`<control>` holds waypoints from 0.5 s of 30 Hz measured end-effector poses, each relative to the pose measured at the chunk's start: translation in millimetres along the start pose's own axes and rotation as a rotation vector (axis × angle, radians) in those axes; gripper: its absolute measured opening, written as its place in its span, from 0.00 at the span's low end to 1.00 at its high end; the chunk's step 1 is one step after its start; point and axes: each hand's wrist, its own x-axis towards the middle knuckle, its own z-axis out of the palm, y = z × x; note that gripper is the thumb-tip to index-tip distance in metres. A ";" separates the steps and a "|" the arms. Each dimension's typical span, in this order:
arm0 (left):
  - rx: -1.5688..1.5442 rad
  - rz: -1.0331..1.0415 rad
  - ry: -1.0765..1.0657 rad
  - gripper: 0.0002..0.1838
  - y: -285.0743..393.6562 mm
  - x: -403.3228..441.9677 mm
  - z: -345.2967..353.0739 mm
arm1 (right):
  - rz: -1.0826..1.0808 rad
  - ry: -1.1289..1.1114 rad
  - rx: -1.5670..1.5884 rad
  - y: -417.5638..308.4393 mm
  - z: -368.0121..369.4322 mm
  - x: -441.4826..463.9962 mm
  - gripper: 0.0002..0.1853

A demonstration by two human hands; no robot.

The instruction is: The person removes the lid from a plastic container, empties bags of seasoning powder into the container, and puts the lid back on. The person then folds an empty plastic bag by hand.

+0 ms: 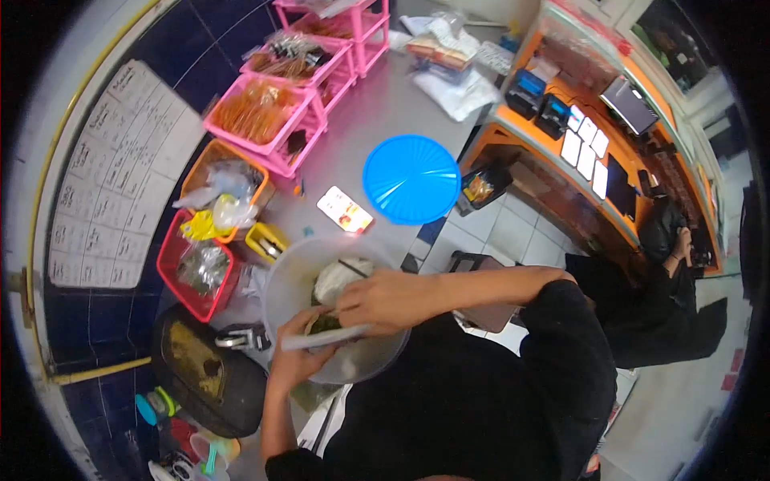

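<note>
A large translucent tub [281, 276] stands in front of my body. A white mass [337, 282], perhaps rice, shows inside it, with a thin dark stick or handle [353, 268] across the top. My left hand [303, 353] grips a white, flat-edged piece [327, 337] over the tub; dark green material shows beside it, and I cannot tell its exact kind. Reaching in from the right, my right hand [381, 301] has its fingers bent down close to that piece. Whatever those fingertips hold is hidden.
Beyond the tub lie a lit phone [345, 210] and a round blue lid [412, 179]. Pink tiered racks [265, 136], an orange basket [224, 164] and a red basket [196, 301] line the left wall. A dark lidded pan [210, 370] sits nearby. Another person's hand [682, 243] appears far right.
</note>
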 end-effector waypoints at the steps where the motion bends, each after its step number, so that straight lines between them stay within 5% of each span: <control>1: 0.000 -0.027 -0.014 0.28 -2.2 3.5 0.4 | 0.035 -0.007 -0.001 2.5 0.8 -2.9 0.14; 4: 0.145 0.097 0.016 0.22 -29.6 -1.2 5.0 | 0.159 0.072 0.034 0.7 -1.9 -9.1 0.14; 8: 0.191 0.147 -0.026 0.19 -6.8 8.7 -4.7 | 0.343 0.218 -0.003 -4.5 -4.7 -13.9 0.28; 11: 0.225 0.098 -0.076 0.20 -4.3 16.2 -14.4 | 0.589 -0.127 0.016 0.4 -5.3 -10.5 0.38; 15: 0.032 0.015 -0.063 0.30 -46.0 32.4 -21.3 | 0.656 -0.180 0.137 13.5 12.2 4.2 0.39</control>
